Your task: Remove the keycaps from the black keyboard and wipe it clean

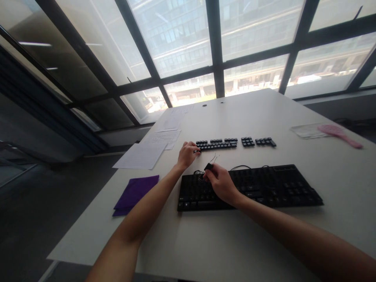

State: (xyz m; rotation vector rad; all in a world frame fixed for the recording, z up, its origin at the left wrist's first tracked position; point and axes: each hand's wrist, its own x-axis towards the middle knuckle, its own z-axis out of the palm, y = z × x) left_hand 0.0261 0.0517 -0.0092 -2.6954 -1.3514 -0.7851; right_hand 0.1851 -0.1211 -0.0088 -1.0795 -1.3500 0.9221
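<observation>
Keyboard (255, 187): lay crosswise, beneath the right hand (221, 181), which gripped a wire-pronged puller (208, 166); left hand (187, 155), farther out, touched the keycap rows (217, 146), grip unclear.

Bare to the frame's edge, the left arm (147, 213) slants forward and inward; the left grip (187, 155) sits farther out, fingers curled rightward. The right arm (288, 232) angles in from the lower right, the right grip (221, 182) nearer, thumb and fingers pinched together.

No words can be read. Tiny marks are seen on the keyboard (264, 188) and papers (163, 137), too small to be made out.
</observation>
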